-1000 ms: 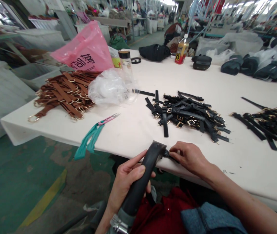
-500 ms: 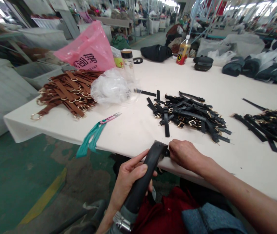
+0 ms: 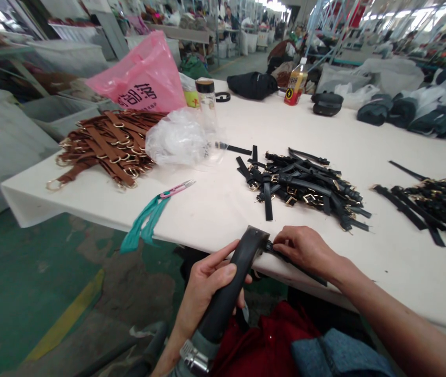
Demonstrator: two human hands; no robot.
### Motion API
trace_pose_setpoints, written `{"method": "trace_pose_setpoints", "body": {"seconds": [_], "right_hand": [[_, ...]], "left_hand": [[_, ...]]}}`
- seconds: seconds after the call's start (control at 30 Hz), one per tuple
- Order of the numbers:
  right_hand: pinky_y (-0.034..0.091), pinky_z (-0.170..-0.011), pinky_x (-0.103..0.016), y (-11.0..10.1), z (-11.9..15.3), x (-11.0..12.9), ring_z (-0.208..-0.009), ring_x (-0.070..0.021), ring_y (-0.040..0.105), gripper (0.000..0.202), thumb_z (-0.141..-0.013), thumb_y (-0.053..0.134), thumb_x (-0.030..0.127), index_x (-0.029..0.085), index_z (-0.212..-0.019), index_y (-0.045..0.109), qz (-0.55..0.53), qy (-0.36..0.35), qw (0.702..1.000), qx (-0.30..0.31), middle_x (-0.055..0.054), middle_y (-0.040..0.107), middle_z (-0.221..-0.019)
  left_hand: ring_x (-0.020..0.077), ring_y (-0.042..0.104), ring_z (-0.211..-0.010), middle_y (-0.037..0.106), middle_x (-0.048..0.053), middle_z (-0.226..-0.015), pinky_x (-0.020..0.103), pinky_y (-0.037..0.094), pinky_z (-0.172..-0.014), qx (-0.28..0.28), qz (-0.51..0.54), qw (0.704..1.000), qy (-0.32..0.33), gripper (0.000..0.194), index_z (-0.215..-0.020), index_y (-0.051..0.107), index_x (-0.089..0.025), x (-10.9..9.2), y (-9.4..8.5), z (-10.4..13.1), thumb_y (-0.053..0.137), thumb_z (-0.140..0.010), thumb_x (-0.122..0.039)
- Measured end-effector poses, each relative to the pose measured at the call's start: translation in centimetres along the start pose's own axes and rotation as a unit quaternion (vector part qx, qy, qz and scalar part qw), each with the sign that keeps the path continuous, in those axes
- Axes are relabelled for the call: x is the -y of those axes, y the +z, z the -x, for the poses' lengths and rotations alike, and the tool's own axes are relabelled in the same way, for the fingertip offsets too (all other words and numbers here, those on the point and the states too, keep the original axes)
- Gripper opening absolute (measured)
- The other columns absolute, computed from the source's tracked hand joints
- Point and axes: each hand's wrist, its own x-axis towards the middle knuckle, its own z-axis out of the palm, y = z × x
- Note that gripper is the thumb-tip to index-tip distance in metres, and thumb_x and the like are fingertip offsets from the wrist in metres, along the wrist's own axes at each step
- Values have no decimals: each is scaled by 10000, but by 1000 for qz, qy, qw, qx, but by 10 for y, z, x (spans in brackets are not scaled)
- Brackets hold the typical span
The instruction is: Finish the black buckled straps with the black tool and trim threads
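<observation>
My left hand (image 3: 211, 283) is wrapped round a thick black hose nozzle (image 3: 234, 280), with the thumb on top. The nozzle slants up to the table edge, and its flattened end bends to the right. At that end my right hand (image 3: 303, 248) pinches a thin black strap (image 3: 305, 273) between thumb and fingers. One end of the strap is at the nozzle's mouth; the other trails right along the table edge. Beyond my hands lies a pile of black straps with gold buckles (image 3: 305, 183). My left fingertips under the nozzle are partly hidden.
Pink-handled thread snips (image 3: 176, 189) with a teal ribbon (image 3: 144, 222) lie at the left front edge. Brown straps with gold rings (image 3: 105, 146), a clear plastic bag (image 3: 179, 139) and a jar (image 3: 207, 107) stand behind. More black straps (image 3: 438, 204) lie right. A metal clamp (image 3: 195, 357) rings the hose.
My right fingers have loosened from a tight fist to a pinch, and the strap's free length now shows below that hand. My left hand and the nozzle have hardly moved.
</observation>
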Motion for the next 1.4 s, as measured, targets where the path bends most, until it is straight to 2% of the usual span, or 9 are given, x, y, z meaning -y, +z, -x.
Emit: {"method": "trace_pose_setpoints", "body": {"seconds": [0.1,0.2,0.3,0.57,0.8,1.07,1.23,1.4], "right_hand": [[324,-577,-237,0,-9,3,-637,-128,536,180,-797,523,266,213,-774,694,-3,15,1000,16,-14,656,-721],[292,-526,-229,1,-16,1,-534,-102,466,187,-753,503,209,178,-656,660,-34,18,998,57,-1,584,-575],[277,-499,-219,3,-17,-2,-498,-91,444,183,-732,483,182,171,-614,622,-61,29,995,72,16,539,-523],[287,-514,-222,5,-10,-3,-539,-99,460,170,-745,477,209,170,-620,587,-60,50,996,43,16,540,-565],[311,-534,-237,10,-8,-3,-562,-117,479,277,-807,469,328,180,-624,616,-68,65,995,13,3,570,-584],[363,-581,-249,15,-3,7,-644,-152,565,166,-708,531,233,231,-720,696,-52,140,988,-22,-10,667,-683],[393,-635,-257,17,1,6,-714,-163,585,209,-703,516,209,247,-761,713,-76,136,987,-41,-4,693,-778],[407,-669,-264,18,4,4,-738,-166,592,209,-759,503,244,241,-763,711,-88,114,989,-45,-3,697,-790]], "left_hand": [[169,597,-453,700,144,-758,218,435,-366,0,-3,1000,-2,669,-1357,404,-102,0,0,0,617,-762,-323],[168,597,-450,702,144,-757,216,435,-366,1,-1,1000,-2,675,-1360,399,-101,1,0,-1,619,-760,-319],[167,596,-445,704,148,-758,212,431,-360,4,3,1000,-1,671,-1361,395,-100,1,0,-2,614,-763,-312],[163,595,-446,705,144,-760,206,430,-366,4,-1,1000,-3,636,-1346,415,-109,0,0,0,606,-773,-310],[160,592,-445,704,141,-763,207,427,-365,5,0,1000,-6,662,-1349,413,-110,-1,0,-1,623,-760,-326],[168,601,-467,704,143,-780,223,450,-384,17,-4,1000,-13,679,-1364,390,-111,-3,-1,-1,626,-764,-327],[164,601,-464,705,144,-780,209,437,-377,17,-4,1000,-13,658,-1363,386,-114,-1,-1,-1,611,-779,-319],[159,592,-449,704,135,-766,204,428,-364,9,2,1000,0,640,-1351,403,-115,1,-1,0,608,-777,-308]]}}
